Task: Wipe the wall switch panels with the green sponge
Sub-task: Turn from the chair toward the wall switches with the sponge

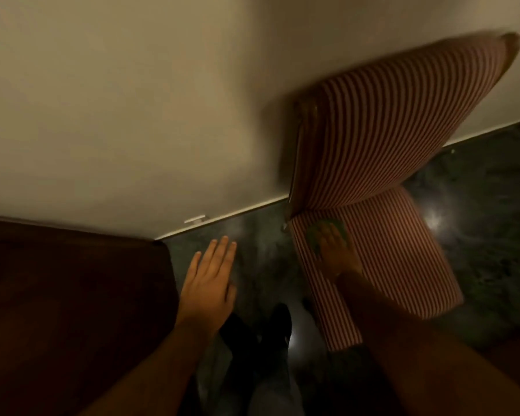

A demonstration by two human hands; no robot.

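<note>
The right hand (338,250) lies flat on the green sponge (327,237) atop a striped chair (388,265), fingers not visibly closed. The left hand (207,283) hangs open, empty. Step: pickup; no switch panels visible, so locate them next.

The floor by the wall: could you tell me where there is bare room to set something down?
The dark floor is bare between the left hand and the striped chair, up to the baseboard. More bare floor lies right of the chair. It is crowded at the seat, where the right hand presses the green sponge, and by the feet.
</note>
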